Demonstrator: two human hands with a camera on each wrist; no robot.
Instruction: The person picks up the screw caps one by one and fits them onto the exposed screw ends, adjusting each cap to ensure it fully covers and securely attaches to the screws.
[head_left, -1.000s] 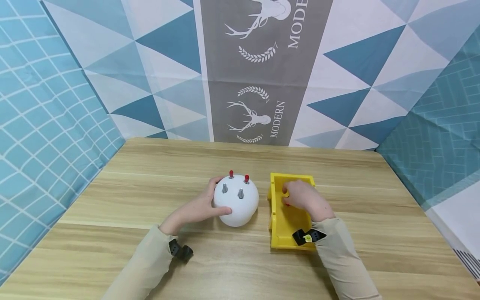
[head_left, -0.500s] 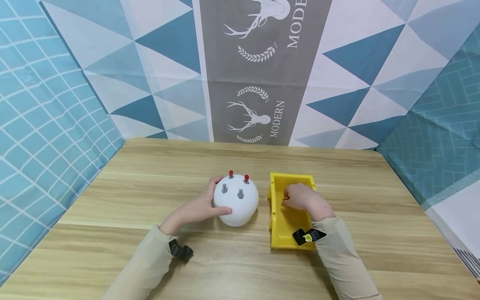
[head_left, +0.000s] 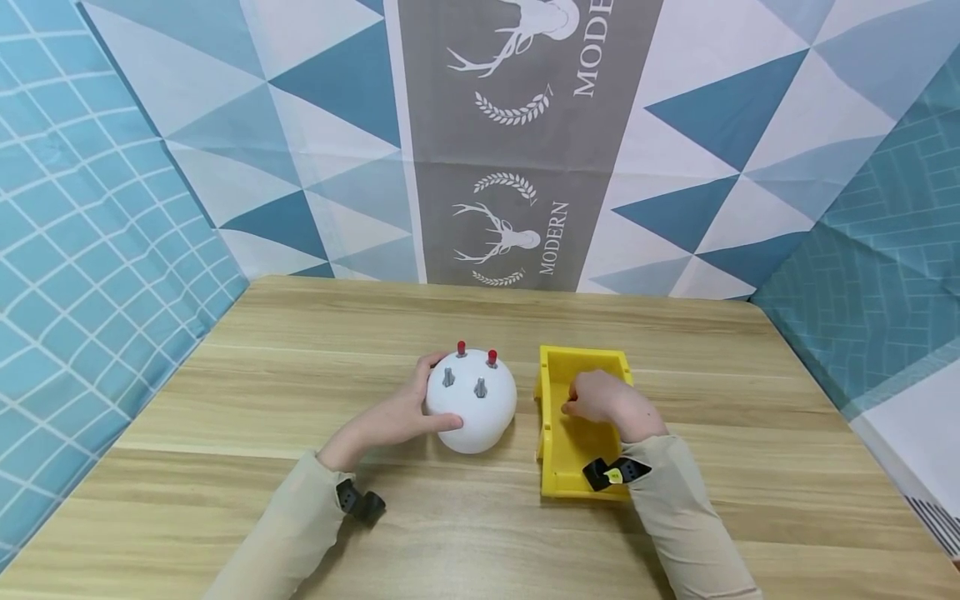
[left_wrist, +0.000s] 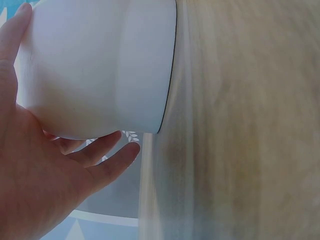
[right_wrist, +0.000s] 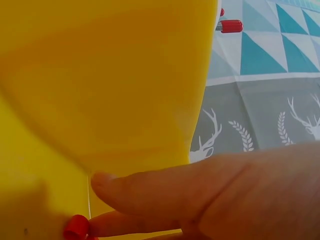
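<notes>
My left hand (head_left: 401,412) holds a white rounded, bowl-like body (head_left: 480,425) on the table, thumb at its near side and fingers round the far side. In the left wrist view its smooth wall (left_wrist: 95,65) curves down to a dark-lined base edge. Metal threaded posts (head_left: 481,387) stand on its top; the two far ones bear red caps (head_left: 492,357). My right hand (head_left: 603,398) reaches down into a yellow bin (head_left: 548,467). In the right wrist view, a fingertip touches a small red cap (right_wrist: 76,227), with the thumb apart above it.
The bin stands on the wooden table (head_left: 315,333), right of the white body. A patterned cloth (head_left: 510,150) hangs behind the table's far edge, with blue tiled cloth (head_left: 90,250) at the left. Black wrist cameras (head_left: 362,504) sit on both sleeves.
My right hand has shifted slightly inside the bin, and its fingers have drawn closer together. Red visible at its fingertips earlier is now hidden in the head view. The left hand stays put.
</notes>
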